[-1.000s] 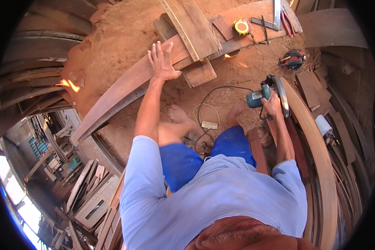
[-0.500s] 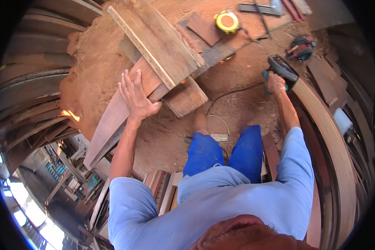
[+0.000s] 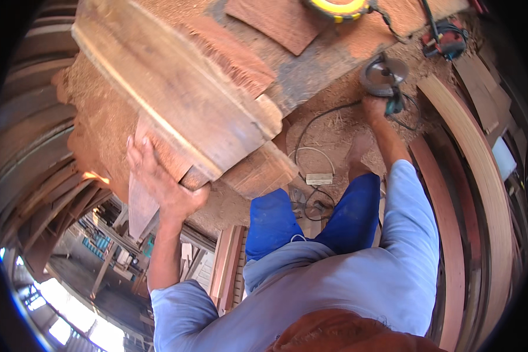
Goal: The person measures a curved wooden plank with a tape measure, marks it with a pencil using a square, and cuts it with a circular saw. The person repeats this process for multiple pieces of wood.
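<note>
My left hand [image 3: 161, 179] presses flat on a long curved wooden plank [image 3: 141, 202] that runs under a stack of thick boards [image 3: 176, 94]. Its fingers are spread along the plank's edge. My right hand [image 3: 374, 108] is closed on the teal handle of a power grinder with a round grey disc guard [image 3: 384, 75], held low over the sawdust floor at the right. A black cable [image 3: 311, 132] runs from the grinder to a white plug block [image 3: 319, 179] on the ground in front of my blue trousers.
A yellow tape measure [image 3: 337, 6] lies on a board at the top edge. A red-and-black power tool [image 3: 449, 38] sits at the upper right. Curved wooden strips [image 3: 481, 176] arc down the right side; more stacked planks [image 3: 29, 170] fill the left. Sawdust covers the ground.
My view has dropped much closer to the boards. My left hand slid down the curved plank toward me. My right hand kept hold of the grinder, which now sits higher in view.
</note>
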The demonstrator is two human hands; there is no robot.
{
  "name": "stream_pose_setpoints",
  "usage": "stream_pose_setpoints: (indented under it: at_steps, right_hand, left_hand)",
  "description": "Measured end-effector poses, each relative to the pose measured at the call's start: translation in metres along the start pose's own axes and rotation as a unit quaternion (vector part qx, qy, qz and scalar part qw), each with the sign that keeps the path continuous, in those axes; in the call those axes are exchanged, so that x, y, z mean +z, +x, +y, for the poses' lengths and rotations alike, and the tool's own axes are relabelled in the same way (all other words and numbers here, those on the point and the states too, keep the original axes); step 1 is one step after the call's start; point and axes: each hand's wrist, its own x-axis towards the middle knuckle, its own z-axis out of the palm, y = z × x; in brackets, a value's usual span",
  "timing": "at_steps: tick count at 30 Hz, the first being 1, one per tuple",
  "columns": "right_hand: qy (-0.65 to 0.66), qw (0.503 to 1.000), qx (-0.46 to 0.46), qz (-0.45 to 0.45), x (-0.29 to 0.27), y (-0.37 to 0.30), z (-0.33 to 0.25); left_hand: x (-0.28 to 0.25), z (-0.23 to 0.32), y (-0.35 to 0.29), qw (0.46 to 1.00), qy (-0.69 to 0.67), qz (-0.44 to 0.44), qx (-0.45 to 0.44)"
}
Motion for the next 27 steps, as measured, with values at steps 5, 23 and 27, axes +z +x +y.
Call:
stream_pose_setpoints:
  at_steps: [5, 23, 27]
  right_hand:
    - [-0.035, 0.999, -0.030, 0.012, -0.011, 0.003, -0.037]
    - [0.079, 0.982, -0.135, -0.103, -0.040, -0.074, -0.083]
    - [0.242, 0.960, -0.105, -0.089, -0.064, -0.111, -0.045]
  left_hand:
    - [-0.007, 0.004, -0.003, 1.000, 0.005, -0.012, -0.011]
    - [-0.006, 0.003, -0.001, 1.000, 0.003, -0.012, 0.008]
    - [-0.005, 0.003, -0.003, 1.000, 0.013, -0.018, -0.001]
